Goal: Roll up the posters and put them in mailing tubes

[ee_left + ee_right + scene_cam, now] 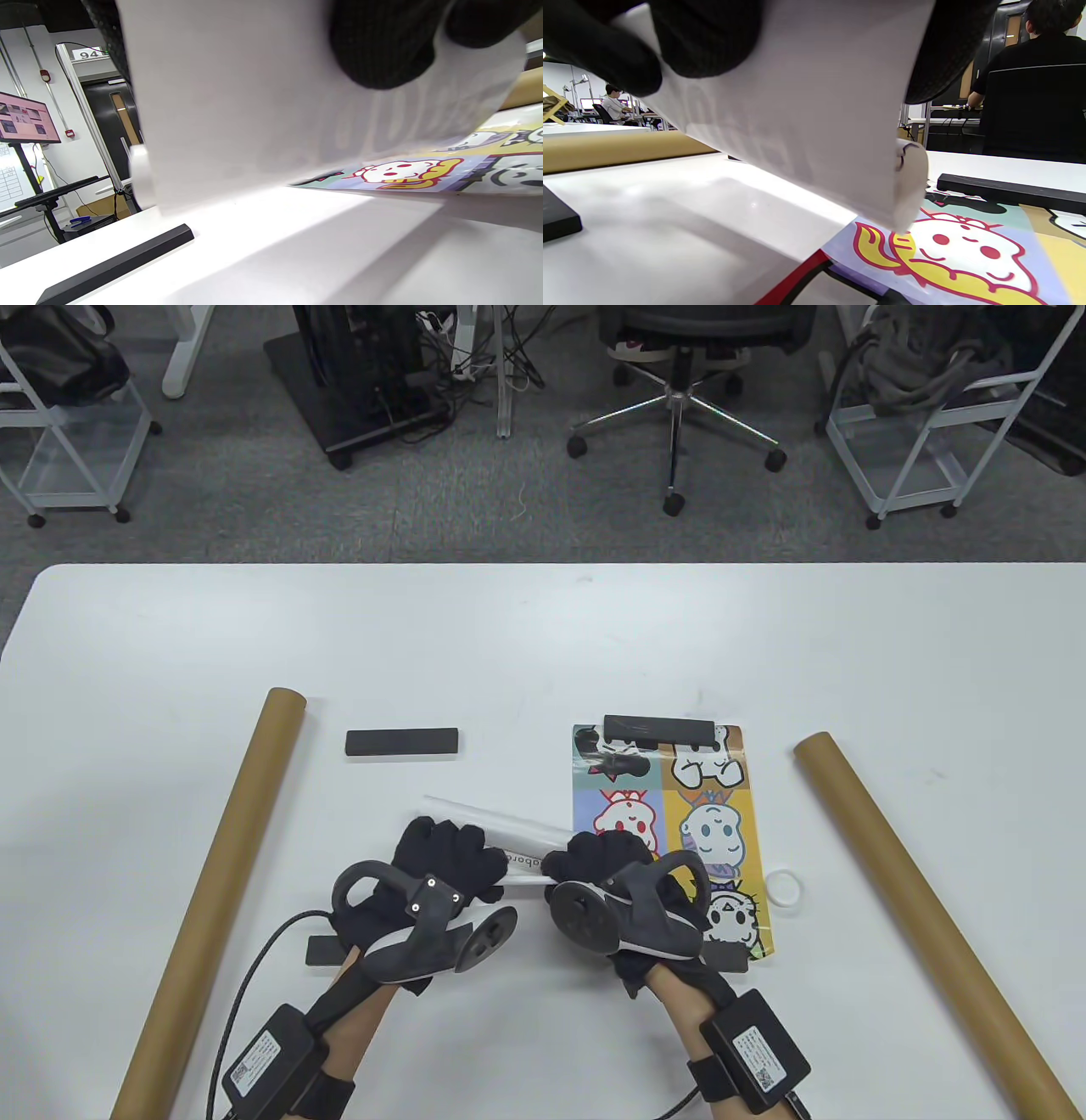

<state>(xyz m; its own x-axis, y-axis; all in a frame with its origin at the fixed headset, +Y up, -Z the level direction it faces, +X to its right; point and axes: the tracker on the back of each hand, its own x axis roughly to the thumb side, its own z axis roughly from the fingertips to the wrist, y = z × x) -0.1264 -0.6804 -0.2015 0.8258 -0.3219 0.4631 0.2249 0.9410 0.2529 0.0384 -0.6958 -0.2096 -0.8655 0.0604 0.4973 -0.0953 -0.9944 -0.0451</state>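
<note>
A cartoon poster (691,823) lies on the white table (543,645), its left part rolled into a white roll (509,827) that slants up to the left. My left hand (450,853) grips the roll near its middle. My right hand (594,857) grips it where it meets the flat sheet. In the left wrist view gloved fingers (382,42) curl over the roll (254,106), above the printed sheet (403,173). The right wrist view shows the roll (806,118) lifted over the print (946,245). Two brown mailing tubes lie left (212,899) and right (925,916).
Black weight bars sit on the poster's far edge (666,727) and near corner (730,957). Another bar (403,741) lies loose, and one (322,950) by my left wrist. A white tube cap (782,889) rests right of the poster. People sit in the background.
</note>
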